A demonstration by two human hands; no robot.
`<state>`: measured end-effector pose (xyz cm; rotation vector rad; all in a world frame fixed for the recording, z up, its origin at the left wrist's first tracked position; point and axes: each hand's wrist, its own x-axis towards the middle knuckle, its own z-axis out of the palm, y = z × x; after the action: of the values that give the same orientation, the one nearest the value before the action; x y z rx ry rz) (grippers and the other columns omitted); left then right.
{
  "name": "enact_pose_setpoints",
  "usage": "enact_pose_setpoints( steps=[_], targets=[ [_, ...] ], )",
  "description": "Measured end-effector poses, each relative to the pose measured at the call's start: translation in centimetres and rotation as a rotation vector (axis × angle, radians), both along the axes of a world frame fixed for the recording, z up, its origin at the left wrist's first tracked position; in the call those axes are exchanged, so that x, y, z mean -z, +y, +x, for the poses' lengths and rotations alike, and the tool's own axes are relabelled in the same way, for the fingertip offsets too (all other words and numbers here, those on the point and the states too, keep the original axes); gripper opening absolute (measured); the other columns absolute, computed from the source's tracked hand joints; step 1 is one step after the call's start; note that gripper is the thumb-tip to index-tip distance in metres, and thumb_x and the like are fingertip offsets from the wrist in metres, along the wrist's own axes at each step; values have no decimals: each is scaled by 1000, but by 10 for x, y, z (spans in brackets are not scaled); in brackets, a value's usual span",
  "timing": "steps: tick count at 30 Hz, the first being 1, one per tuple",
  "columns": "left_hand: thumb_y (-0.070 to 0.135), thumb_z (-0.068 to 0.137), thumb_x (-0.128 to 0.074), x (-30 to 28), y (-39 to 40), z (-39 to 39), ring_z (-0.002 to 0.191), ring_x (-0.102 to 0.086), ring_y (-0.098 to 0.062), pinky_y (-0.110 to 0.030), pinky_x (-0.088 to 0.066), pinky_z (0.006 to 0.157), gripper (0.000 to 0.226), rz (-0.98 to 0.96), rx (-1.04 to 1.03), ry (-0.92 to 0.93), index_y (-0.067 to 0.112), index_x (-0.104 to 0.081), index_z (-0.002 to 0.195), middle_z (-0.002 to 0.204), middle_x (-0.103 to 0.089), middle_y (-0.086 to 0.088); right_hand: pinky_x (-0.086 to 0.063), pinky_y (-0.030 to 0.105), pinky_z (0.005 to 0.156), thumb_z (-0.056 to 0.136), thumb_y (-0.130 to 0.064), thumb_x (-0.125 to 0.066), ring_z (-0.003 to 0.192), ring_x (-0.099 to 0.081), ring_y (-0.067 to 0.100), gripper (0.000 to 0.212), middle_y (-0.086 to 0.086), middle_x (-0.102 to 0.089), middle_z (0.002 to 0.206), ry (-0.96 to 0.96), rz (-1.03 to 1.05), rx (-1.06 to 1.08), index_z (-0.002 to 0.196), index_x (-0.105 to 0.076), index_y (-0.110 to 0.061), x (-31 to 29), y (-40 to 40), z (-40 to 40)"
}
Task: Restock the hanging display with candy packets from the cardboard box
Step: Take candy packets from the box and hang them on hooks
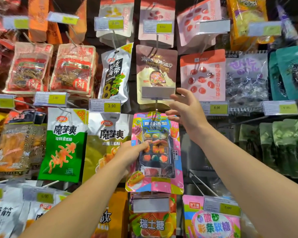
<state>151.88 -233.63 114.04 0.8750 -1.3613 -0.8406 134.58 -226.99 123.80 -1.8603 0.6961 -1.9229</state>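
Left hand [130, 152] gripped pink candy packet [156, 152] by its left edge, packet's top at the hook [156, 107]. Right hand [185, 111] hovered beside hook, fingers spread, holding nothing.

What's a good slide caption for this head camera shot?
Left hand holds a pink gummy candy packet at its peg hook while the open right hand reaches beside the packet's top.
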Motion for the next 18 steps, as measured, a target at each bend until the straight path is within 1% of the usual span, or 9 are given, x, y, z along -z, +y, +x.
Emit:
enact_pose_setpoints(
  steps=[2,4,7,9,11,13,15,16,18],
  targets=[
    [34,81,-77,0,-1,-2,85,-71,-20,-41,-57,86,19,-1,-5,-6,18,-73,91,89,-76,-1,-54,30,82,85,-5,-63,87,-65,13,42,-4,-64,118,6,-94,195,124,-53,-18,8,-4,2],
    [32,82,-77,0,-4,-3,80,-71,-19,-38,-58,76,19,3,6,18,18,-71,92,85,-76,-2,-46,14,78,81,-11,-67,91,-59,7,33,-5,-62,107,-20,-145,393,111,-54,-18,23,-9,5],
    [27,84,-75,2,-4,-2,69,-72,-17,-28,-54,57,24,30,30,48,12,-65,99,83,-75,-6,-46,27,86,78,-20,-71,99,-55,18,36,1,-54,109,33,-38,563,107,-49,-17,57,-27,5],
    [25,85,-75,3,-6,-2,63,-71,-17,-27,-53,54,25,30,44,54,9,-64,101,78,-75,-6,-45,36,92,77,-31,-75,107,-53,21,48,1,-49,113,167,114,654,113,-47,-16,80,-43,1],
    [23,85,-74,5,-9,-2,64,-71,-17,-29,-54,58,19,-8,26,32,8,-69,97,73,-74,-3,-45,33,89,77,-42,-77,107,-54,19,63,1,-53,117,190,288,573,123,-44,-14,94,-54,-3],
    [18,85,-75,7,-12,-1,74,-72,-24,-37,-59,70,16,-4,41,49,8,-71,97,82,-75,-9,-42,29,80,81,-40,-75,100,-57,18,50,-2,-61,108,179,416,453,117,-50,-16,98,-59,-5],
    [15,86,-73,9,-15,0,77,-71,-23,-36,-59,72,13,5,65,79,8,-70,97,87,-75,-10,-43,29,75,81,-34,-73,94,-60,19,22,-5,-64,92,212,416,496,93,-58,-23,98,-66,-7],
    [16,86,-73,11,-18,2,73,-68,-18,-31,-56,68,10,3,53,70,10,-70,93,83,-74,-5,-46,31,75,80,-35,-72,94,-62,22,20,-4,-66,90,225,408,545,88,-60,-22,97,-71,-7],
    [18,85,-73,14,-20,5,69,-65,-13,-29,-51,65,7,18,25,18,14,-68,87,75,-72,4,-52,37,81,75,-41,-71,99,-65,28,33,4,-70,99,241,419,613,96,-63,-16,94,-80,-6]
  ],
)
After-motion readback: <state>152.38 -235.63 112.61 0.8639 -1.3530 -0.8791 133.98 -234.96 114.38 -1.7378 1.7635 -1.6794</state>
